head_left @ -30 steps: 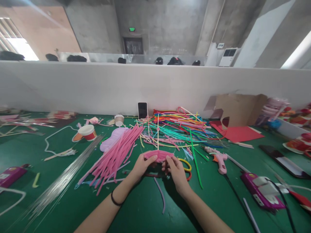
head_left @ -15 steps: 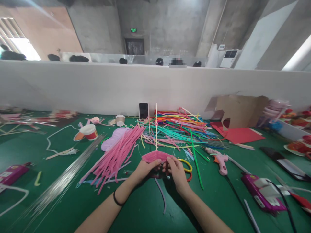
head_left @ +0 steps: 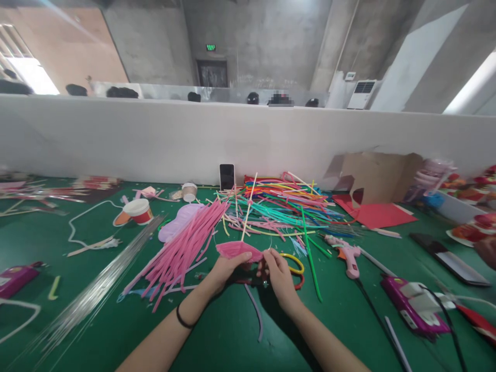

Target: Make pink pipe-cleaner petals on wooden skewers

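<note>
A pink boat-like piece (head_left: 237, 250) made of fuzzy stems is held between my two hands, with a pale stick (head_left: 247, 216) rising from it, tilted to the right. My left hand (head_left: 228, 268) pinches its lower left side, thumb on top. At its right end, the fingers of my right hand (head_left: 276, 266) are closed on the tip. Thin wire curves up at both ends of the piece. Scissors with yellow and red handles (head_left: 296, 263) lie just right of my right hand. A grey-purple stem (head_left: 254, 312) is on the table below.
Pink stems (head_left: 189, 243) and silvery wires (head_left: 95, 287) lie to the left, a coloured stem pile (head_left: 287, 199) behind. On the right are a pink glue gun (head_left: 351, 258), a purple power strip (head_left: 414, 310) and part of another person's hand (head_left: 486, 250).
The pink piece has shifted slightly left and turned, and its stick now leans right instead of standing upright. Another person's hand has appeared at the right edge. The view has shifted a little.
</note>
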Motion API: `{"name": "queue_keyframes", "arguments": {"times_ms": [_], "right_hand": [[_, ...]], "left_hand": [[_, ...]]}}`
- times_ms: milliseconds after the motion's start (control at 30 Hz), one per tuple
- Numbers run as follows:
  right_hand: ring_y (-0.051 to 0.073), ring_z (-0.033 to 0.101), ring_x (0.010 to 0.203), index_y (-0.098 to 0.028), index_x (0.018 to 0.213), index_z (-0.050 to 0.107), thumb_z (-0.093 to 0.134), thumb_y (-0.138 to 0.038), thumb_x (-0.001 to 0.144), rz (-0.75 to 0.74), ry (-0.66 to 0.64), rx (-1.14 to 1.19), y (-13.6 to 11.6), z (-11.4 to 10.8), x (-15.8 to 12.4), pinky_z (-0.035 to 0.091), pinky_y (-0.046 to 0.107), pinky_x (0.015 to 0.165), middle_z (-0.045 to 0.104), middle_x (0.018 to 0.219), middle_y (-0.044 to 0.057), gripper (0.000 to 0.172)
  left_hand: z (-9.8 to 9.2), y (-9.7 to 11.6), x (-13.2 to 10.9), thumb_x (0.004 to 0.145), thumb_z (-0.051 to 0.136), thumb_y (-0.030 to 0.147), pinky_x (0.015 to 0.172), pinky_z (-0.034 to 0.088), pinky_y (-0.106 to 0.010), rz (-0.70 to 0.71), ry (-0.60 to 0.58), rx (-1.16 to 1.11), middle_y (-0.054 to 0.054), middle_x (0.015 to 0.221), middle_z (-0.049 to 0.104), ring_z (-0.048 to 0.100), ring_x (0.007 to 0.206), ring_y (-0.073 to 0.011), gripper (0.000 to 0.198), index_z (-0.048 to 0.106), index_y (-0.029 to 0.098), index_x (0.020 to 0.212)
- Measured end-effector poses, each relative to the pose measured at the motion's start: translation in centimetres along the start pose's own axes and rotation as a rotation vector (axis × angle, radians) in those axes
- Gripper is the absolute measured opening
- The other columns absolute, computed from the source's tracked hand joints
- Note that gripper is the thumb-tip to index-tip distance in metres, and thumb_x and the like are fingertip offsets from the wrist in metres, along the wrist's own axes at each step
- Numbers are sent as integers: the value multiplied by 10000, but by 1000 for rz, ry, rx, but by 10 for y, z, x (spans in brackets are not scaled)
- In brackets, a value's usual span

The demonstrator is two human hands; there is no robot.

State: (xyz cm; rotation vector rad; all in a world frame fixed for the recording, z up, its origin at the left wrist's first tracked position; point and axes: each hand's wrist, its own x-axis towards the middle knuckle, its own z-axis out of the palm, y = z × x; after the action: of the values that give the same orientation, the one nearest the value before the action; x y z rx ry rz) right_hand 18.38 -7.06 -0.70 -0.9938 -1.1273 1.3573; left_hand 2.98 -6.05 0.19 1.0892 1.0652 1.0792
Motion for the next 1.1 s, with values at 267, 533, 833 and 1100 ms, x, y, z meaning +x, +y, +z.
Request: {"name": "queue_keyframes", "arguments": {"times_ms": [267,533,833,1100], "right_hand": [[109,413,419,-235,717,436,555,-557,837,-21,10,-15,5,-4,2,287,239,445,424,460,-88,365],[112,448,468,-224,707,462,522,-512,866,-53,-32,-82,7,3,-4,344,237,474,471,520,-68,335],[106,455,461,-217,674,463,558,-434,852,-57,21,-54,6,6,-4,359,229,474,468,498,-67,296],[92,522,475,-191,746,524,612,-502,818,21,-44,21,3,8,-7,346,202,444,568,603,-34,331]], "left_hand": [[-3,-8,4,708,737,415,605,487,-273,-31,-11,8,-28,619,652,592,603,-158,277,712,142,754],[-2,-3,4,708,729,397,594,463,-255,10,8,-1,-15,589,641,578,568,-143,258,697,140,703],[-1,-2,3,698,738,387,608,481,-260,38,8,26,-21,596,648,592,571,-143,246,695,145,701],[-3,-6,2,701,732,438,540,503,-283,-85,-32,-13,-47,639,651,611,585,-173,313,674,136,756]]}}
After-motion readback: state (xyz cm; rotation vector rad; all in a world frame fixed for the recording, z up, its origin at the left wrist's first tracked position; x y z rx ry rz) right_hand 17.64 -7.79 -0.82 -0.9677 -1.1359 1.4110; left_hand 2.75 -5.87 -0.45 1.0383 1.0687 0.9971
